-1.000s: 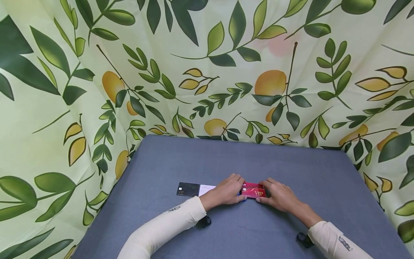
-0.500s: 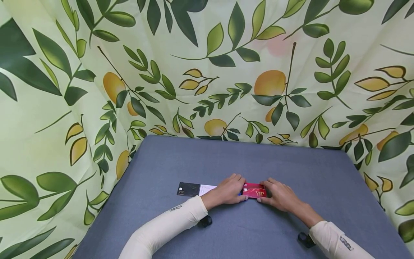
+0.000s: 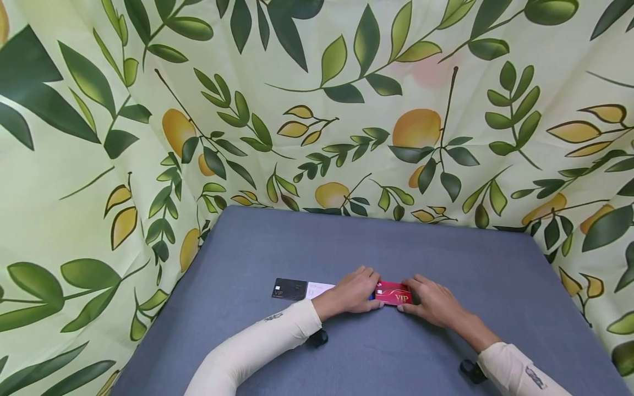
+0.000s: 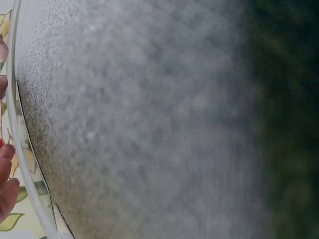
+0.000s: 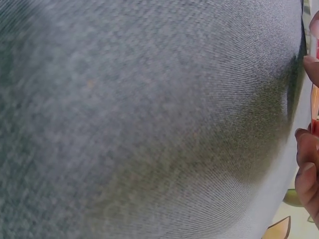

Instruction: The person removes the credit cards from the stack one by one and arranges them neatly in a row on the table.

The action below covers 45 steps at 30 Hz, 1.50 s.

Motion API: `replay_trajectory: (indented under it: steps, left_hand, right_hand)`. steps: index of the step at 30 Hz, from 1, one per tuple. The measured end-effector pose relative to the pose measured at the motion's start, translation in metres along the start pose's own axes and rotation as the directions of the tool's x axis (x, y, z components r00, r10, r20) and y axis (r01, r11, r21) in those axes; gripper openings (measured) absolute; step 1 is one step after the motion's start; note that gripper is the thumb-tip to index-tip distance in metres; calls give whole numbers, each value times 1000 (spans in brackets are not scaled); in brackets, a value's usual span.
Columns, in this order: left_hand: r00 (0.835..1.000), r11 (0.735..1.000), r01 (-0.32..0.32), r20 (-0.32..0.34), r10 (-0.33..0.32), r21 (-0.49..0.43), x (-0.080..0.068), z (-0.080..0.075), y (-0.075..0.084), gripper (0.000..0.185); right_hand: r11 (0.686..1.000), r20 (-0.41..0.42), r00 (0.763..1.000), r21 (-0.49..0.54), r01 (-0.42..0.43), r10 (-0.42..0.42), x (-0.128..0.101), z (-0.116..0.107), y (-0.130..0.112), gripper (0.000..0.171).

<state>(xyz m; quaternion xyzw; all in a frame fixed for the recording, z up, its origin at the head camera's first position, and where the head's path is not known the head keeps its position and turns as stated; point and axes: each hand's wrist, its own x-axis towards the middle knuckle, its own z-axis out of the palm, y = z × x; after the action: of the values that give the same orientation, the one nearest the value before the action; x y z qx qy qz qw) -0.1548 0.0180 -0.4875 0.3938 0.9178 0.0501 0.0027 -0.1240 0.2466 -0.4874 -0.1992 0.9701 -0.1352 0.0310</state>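
Note:
A red VIP card (image 3: 394, 294) lies flat on the blue-grey table (image 3: 346, 242), near the middle. My right hand (image 3: 430, 301) holds it from the right, fingers on its far edge and thumb on its near edge. My left hand (image 3: 355, 294) rests over the cards beside it, fingertips at the red card's left edge, with a sliver of a blue card (image 3: 371, 297) showing under it. A white card (image 3: 318, 289) and a black VIP card (image 3: 289, 288) continue the row to the left. In the right wrist view, fingers (image 5: 306, 174) and the red card's edge (image 5: 315, 107) show at the right border.
A leaf-and-lemon printed curtain (image 3: 317, 110) closes off the table's back and both sides. Both wrist views are filled with blurred table cloth (image 4: 149, 124). Both forearms wear cream sleeves (image 3: 257, 346).

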Motion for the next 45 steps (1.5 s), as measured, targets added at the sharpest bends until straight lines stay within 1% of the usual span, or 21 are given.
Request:
replay_trajectory:
  steps: [7, 13, 22, 32, 36, 45]
  left_hand:
    - [1000, 1000, 1, 13, -2, 8, 2, -2, 3, 52]
    - [1000, 1000, 0, 15, -1, 30, 4, 0, 5, 52]
    - [1000, 999, -13, 20, 12, 47, 5, 3, 6, 53]
    - [999, 998, -27, 35, 25, 49, 7, 1, 8, 54]
    - [999, 997, -34, 39, 32, 63, 8, 0, 8, 54]
    - [998, 998, -12, 65, 8, 65, 10, 2, 8, 55]
  right_hand:
    - [1000, -11, 1000, -12, -3, 3, -3, 1, 3, 59]
    - [1000, -13, 1000, -11, -5, 5, -5, 0, 4, 59]
    - [1000, 11, 1000, -15, -12, 12, -5, 1, 7, 60]
    - [1000, 23, 1000, -12, -10, 10, -5, 3, 9, 59]
    - [1000, 31, 999, -10, -12, 13, -5, 3, 10, 59]
    - [1000, 23, 1000, -15, 0, 1, -3, 2, 11, 60]
